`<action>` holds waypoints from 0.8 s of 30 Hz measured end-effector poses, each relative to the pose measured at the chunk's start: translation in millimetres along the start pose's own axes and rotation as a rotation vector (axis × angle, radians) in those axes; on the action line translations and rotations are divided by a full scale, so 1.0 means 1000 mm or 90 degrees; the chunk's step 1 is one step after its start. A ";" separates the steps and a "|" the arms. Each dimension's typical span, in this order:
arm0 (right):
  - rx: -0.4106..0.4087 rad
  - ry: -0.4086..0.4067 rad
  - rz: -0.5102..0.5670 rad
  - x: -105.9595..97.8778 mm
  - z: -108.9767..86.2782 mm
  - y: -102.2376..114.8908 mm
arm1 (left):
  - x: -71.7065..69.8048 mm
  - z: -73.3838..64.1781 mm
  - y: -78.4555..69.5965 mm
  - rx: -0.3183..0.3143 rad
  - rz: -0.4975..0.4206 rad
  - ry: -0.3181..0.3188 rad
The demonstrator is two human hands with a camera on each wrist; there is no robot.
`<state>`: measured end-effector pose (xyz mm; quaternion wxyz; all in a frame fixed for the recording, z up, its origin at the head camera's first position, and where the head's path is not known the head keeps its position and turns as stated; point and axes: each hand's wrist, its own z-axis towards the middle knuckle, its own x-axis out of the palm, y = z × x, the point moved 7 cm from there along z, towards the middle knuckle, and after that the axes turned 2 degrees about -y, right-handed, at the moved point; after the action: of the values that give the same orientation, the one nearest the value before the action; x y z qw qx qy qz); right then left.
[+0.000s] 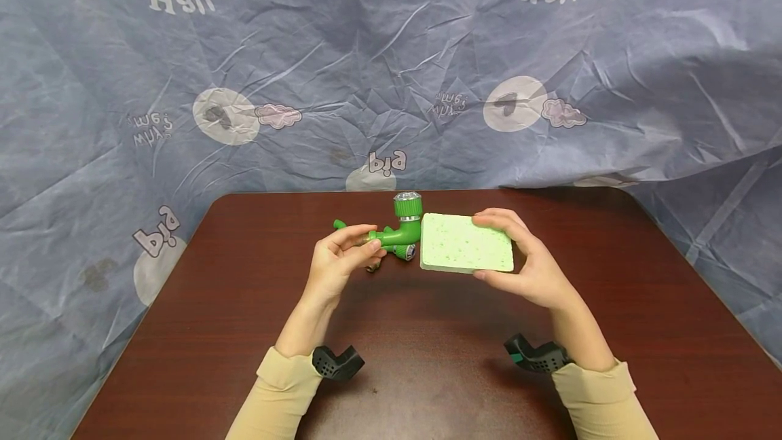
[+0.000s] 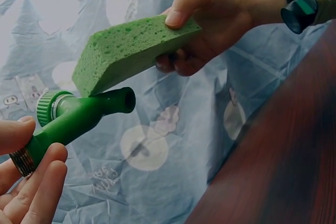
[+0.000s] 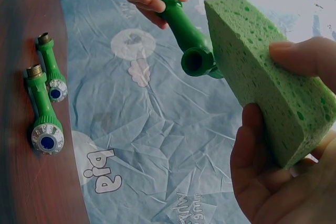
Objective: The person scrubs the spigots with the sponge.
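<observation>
My left hand [image 1: 339, 257] pinches a green plastic faucet [image 1: 408, 231] near its brass-coloured threaded end, thumb on one side and fingers on the other. The faucet's ribbed knob with a silver cap points up in the head view, and its open spout [image 3: 195, 62] shows in the right wrist view. A thick, light green sponge [image 1: 464, 244] is in my right hand [image 1: 531, 260], gripped by its outer end between thumb and fingers. In the left wrist view a corner of the sponge [image 2: 121, 53] is right at the faucet body [image 2: 73, 124]. Both things are held above the table.
Two more green faucets lie on the dark red-brown table [image 1: 214, 331], one [image 3: 46, 135] in front of the other [image 3: 52, 66] in the right wrist view. Behind the table hangs a wrinkled blue-grey printed cloth [image 1: 342, 73]. Black devices [image 1: 338, 363] sit on both wrists.
</observation>
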<state>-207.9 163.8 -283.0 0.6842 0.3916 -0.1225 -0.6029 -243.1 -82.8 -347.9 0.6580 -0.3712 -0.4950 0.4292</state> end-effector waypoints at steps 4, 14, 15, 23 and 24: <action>-0.007 0.007 0.009 0.007 0.002 0.009 | 0.001 0.000 0.001 0.004 -0.020 -0.002; 0.013 0.034 -0.024 0.028 0.005 0.012 | 0.007 -0.002 0.003 0.014 -0.038 0.017; 0.012 0.028 -0.020 0.027 0.005 0.013 | 0.007 -0.002 0.002 0.016 -0.040 0.014; 0.017 0.035 -0.001 0.031 -0.001 -0.004 | 0.007 -0.003 0.003 0.007 -0.031 0.012; 0.021 0.047 -0.002 0.033 -0.002 -0.007 | 0.007 -0.002 0.003 0.006 -0.028 0.011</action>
<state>-203.7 134.6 -298.8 0.6809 0.4246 -0.1066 -0.5871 -240.4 -75.1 -348.7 0.6733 -0.3607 -0.4955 0.4136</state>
